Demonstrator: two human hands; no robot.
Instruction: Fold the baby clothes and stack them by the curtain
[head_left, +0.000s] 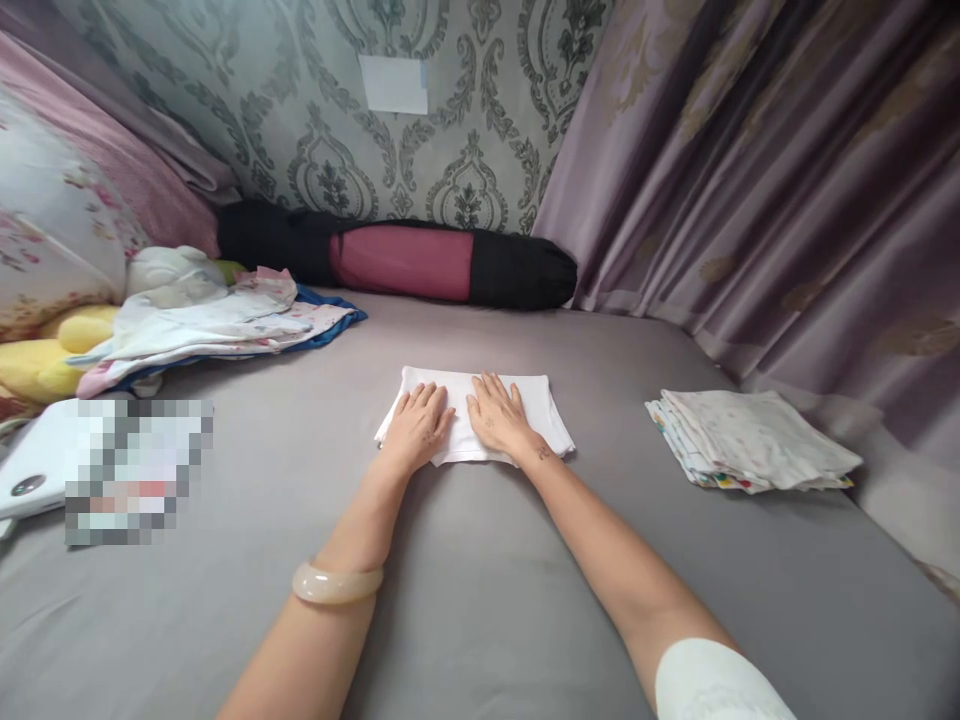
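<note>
A white folded garment [536, 405] lies flat on the grey bed sheet [480, 560], wider than it is deep. My left hand [421, 425] rests palm down on its left half, fingers stretched out. On the right half lies my right hand [499, 415], also flat with its fingers apart. Both hands press on the cloth and neither grips it. A pale bangle [337, 583] is round my left wrist. Parts of the garment under my palms are hidden.
Folded printed cloths [757, 440] are stacked at the right. Loose clothes [217, 320] and a yellow plush toy [45, 360] lie at the left, above a white device [56, 455] and a blurred-out object [146, 470]. A long black-and-maroon bag [401, 262] lines the wall.
</note>
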